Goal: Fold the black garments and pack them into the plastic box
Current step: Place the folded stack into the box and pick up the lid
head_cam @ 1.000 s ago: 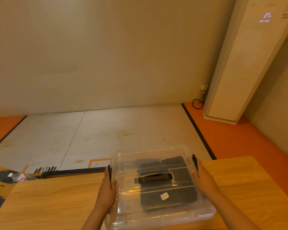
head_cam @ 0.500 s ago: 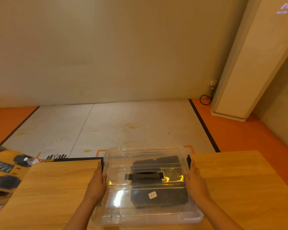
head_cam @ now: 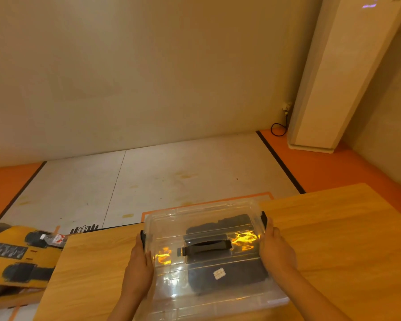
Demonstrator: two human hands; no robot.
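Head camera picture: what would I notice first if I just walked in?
The clear plastic box on the wooden table, lid on, with folded black garments showing through. A left hand and a right hand press flat against its sides. A tall white unit stands in the far right corner.

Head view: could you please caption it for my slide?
Left hand and right hand press the lidded box of black garments.

The plastic box (head_cam: pixel 169 286) with the black garments (head_cam: pixel 241 279) now lies slightly farther from the table's (head_cam: pixel 333 228) far right corner and nearer its far left one. The left hand (head_cam: pixel 138 267) and right hand (head_cam: pixel 276 253), pressed to its sides, shift along with it. Orange-yellow glints (head_cam: pixel 243 239) now appear on the lid.
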